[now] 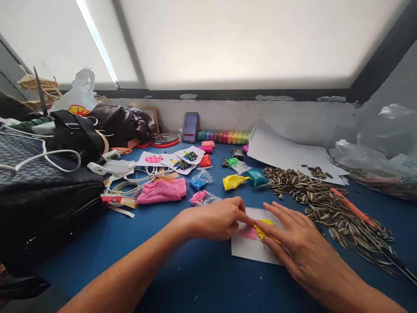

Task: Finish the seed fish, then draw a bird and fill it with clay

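A white sheet of paper (243, 248) lies on the blue table with pink modelling clay (248, 233) and yellow modelling clay (265, 222) spread flat on it side by side. My left hand (220, 218) reaches in with its index finger pressed on the clay where the two colours meet; the other fingers are curled under and seem to hold nothing. Over the right part of the sheet rests my right hand (295, 239), open, its fingers spread and partly covering the yellow clay. A few pen marks show below the yellow patch.
Bags of blue clay (199, 179), yellow clay (233, 182) and teal clay (258, 178) lie beyond the paper. Striped sunflower seeds (339, 217) pile up at right, with an orange stick (353, 208) on them. A pink cloth (163, 190) and black bag (48, 195) are left.
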Available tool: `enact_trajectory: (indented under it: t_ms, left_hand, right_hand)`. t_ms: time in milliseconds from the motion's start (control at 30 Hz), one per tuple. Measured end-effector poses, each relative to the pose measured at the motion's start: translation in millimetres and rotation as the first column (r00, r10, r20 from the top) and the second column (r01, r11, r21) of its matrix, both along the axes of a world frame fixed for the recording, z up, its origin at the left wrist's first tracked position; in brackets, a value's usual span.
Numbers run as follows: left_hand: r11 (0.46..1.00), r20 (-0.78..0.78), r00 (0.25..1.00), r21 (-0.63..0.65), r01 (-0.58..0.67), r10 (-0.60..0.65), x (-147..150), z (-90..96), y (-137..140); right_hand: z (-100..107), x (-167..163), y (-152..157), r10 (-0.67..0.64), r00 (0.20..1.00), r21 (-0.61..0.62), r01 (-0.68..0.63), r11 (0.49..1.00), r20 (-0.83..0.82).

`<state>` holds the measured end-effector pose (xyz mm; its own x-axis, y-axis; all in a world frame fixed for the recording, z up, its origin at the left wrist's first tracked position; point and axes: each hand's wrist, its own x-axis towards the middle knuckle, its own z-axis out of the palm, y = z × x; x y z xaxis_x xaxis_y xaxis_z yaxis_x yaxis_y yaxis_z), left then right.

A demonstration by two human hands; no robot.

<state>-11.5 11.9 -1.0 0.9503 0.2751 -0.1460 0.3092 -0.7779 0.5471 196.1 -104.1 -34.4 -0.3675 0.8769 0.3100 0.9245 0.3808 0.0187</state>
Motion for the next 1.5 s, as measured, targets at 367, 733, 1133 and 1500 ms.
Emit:
enact_trajectory:
  t_ms: [367, 733, 1133, 1500]
  left_hand:
    - [1.0, 0.013, 1.0, -0.008, -0.013, 0.013, -1.4, -1.0, 2.8]
    - [0.988, 0.262, 0.964, 0.13, -0.088, 0.051, 20.2, -20.0, -18.2]
    - [0.99, 0.22, 0.973, 0.107, -0.093, 0.068, 19.6, -23.1, -15.9]
    - [0.986, 0.217, 0.975, 0.148, -0.072, 0.038, 21.7, -28.4, -11.4]
  right_hand:
    - [0.5, 20.2, 6.2, -0.064, 0.993, 0.011, 0.065, 0.998, -0.097]
    - [-5.8, 24.4, 5.6, -0.065, 0.998, -0.11, 0.067, 0.992, 0.021]
    - [-8.2, 25.2, 0.5, -0.056, 0.998, -0.062, 0.054, 0.997, -0.032]
    - [-14.3, 37.1, -2.0, -0.075, 0.996, -0.011, 0.074, 0.997, -0.046]
